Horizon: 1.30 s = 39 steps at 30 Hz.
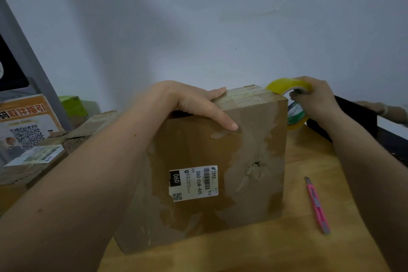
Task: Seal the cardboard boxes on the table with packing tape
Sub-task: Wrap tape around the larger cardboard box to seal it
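Left hand (187, 104) steadies cardboard box (212, 172); right hand (315, 99) grips tape roll (287, 87).
Left fingers lie flat, holding nothing; tape stretched past the box's desk-side (309, 161) corner may wrinkle or misalign should the box shift.

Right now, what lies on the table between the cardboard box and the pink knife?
Nothing: in the head view, only bare wooden table separates the cardboard box from the pink utility knife.

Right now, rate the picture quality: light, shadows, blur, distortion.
Head view: dim, bluish light; a broad soft shadow on the wall; wide-angle bending at the edges; the left hand on the box slightly blurred; the label readable.
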Available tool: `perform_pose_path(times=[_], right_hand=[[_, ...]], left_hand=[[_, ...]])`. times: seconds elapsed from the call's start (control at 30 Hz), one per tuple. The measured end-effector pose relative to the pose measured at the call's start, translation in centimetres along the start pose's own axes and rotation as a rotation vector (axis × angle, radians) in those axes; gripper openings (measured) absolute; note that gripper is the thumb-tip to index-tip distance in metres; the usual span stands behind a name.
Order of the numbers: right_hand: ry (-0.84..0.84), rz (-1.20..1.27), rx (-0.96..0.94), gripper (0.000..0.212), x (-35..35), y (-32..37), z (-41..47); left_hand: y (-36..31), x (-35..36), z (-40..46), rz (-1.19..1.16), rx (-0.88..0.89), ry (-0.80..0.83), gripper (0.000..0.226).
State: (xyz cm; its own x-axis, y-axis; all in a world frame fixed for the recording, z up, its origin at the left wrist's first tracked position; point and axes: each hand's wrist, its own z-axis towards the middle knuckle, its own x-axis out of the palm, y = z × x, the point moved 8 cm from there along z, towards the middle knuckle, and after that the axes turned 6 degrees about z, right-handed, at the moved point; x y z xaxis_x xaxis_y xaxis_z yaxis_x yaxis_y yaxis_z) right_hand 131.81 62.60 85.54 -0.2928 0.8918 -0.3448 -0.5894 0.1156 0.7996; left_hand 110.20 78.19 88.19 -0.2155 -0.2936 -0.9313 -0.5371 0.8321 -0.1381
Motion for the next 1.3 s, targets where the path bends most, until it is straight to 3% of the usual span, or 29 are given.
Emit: perform_pose_path(times=[0.07, 0.23, 0.37, 0.43, 0.5, 0.57, 0.63, 0.8, 1.0, 1.17, 1.3], right_hand=[[-0.015, 0.017, -0.002, 0.024, 0.0, -0.1, 0.1], [-0.040, -0.023, 0.023, 0.029, -0.3, -0.5, 0.0], [-0.123, 0.066, 0.094, 0.042, -0.7, -0.7, -1.1], [-0.140, 0.245, 0.182, 0.040, -0.2, -0.4, -1.7], [-0.097, 0.589, 0.266, 0.031, 1.1, 1.6, -2.3], [-0.023, 0.898, 0.270, 0.016, 2.6, 5.5, -2.6], [0.016, 0.976, 0.201, 0.013, 3.1, 10.2, -2.5], [0.103, 0.816, -0.044, 0.007, 3.1, 20.6, -2.4], [0.225, 0.671, -0.212, 0.019, 8.0, 26.4, -4.7], [0.284, 0.534, -0.293, 0.020, 11.8, 27.5, -6.4], [0.214, 0.437, -0.302, 0.020, 11.4, 27.2, -5.6]], left_hand=[[-1.8, 0.0, 0.9, 0.024, 0.010, -0.009, 0.130], [-7.4, -0.4, 2.7, -0.014, 0.212, -0.205, 0.109], [-7.1, -1.0, 1.6, -0.080, 0.302, -0.299, 0.099], [-6.3, -2.3, -0.3, -0.097, 0.345, -0.370, 0.096], [-5.2, -4.3, -3.1, -0.167, 0.391, -0.464, 0.094], [-4.0, -6.6, -6.4, -0.247, 0.443, -0.605, 0.090], [-2.8, -8.1, -9.5, -0.313, 0.501, -0.785, 0.085], [1.8, -6.5, -13.8, -0.401, 0.480, -1.201, 0.097], [6.5, -0.4, -15.5, -0.493, 0.318, -1.521, 0.101], [9.1, 3.2, -15.5, -0.616, 0.273, -1.520, 0.097], [10.2, 4.2, -16.2, -0.590, 0.295, -1.524, 0.094]])
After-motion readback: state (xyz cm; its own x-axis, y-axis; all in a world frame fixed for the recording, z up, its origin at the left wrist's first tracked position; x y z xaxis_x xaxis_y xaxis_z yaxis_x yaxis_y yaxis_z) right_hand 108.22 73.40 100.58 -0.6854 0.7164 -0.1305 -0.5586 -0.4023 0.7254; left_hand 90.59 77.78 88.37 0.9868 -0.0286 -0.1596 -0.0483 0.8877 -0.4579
